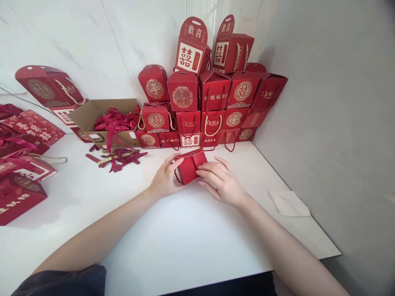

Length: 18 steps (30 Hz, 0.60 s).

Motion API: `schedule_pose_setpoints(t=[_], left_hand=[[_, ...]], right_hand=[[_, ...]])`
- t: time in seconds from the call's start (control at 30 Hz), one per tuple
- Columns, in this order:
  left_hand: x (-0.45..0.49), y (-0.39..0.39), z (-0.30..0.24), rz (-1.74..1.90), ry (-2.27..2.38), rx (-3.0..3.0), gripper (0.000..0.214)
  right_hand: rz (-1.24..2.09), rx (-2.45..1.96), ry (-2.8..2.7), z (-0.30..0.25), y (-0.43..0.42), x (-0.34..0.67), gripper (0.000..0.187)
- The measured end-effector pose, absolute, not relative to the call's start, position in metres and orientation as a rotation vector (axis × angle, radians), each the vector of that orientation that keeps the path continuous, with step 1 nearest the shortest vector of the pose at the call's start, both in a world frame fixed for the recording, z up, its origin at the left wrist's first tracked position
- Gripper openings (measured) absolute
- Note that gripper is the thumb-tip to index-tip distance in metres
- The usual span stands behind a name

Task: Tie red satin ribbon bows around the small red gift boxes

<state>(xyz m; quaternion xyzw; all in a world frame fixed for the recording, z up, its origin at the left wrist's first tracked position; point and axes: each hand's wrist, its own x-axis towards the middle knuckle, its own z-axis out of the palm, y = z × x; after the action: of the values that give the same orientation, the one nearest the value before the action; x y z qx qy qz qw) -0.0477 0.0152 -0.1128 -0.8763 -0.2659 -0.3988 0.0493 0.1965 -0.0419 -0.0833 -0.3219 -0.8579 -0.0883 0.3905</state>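
Observation:
A small red gift box [187,169] is between my two hands, just above or on the white table. My left hand [166,176] grips its left side, with the thumb over the front edge, and a dark red cord handle hangs beside that thumb. At the box's right side, the fingertips of my right hand [222,181] press on a flap or panel. The right fingers are bent and partly apart. The underside of the box is hidden.
Finished-looking red boxes [183,96] stand stacked against the back wall. An open cardboard carton [123,139] holds magenta ribbons, and loose ribbon strips [119,158] lie before it. More red boxes [24,197] are at left. A white tissue [288,203] lies near the right edge.

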Motion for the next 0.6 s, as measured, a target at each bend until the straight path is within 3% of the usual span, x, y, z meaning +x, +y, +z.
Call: schedule_pose_setpoints(t=[0.13, 0.33, 0.5, 0.6], left_hand=[[-0.0494, 0.0142, -0.1149, -1.165, -0.694, -2.735, 0.111], [-0.0491, 0.0097, -0.114, -1.146, -0.838, -2.893, 0.103], [-0.0486, 0.0114, -0.115, -1.201, -1.055, -3.095, 0.099], [-0.0509, 0.0144, -0.1113, -1.203, -0.945, -3.167, 0.093]], right_hand=[[-0.023, -0.829, -2.207, -0.0865, -0.0412, 0.1941, 0.037], [-0.17, -0.943, -1.993, -0.0879, -0.0401, 0.1928, 0.044], [-0.008, -0.987, -2.262, -0.0863, -0.0396, 0.1944, 0.04], [0.003, -1.011, -2.281, -0.0903, -0.0378, 0.1945, 0.045]])
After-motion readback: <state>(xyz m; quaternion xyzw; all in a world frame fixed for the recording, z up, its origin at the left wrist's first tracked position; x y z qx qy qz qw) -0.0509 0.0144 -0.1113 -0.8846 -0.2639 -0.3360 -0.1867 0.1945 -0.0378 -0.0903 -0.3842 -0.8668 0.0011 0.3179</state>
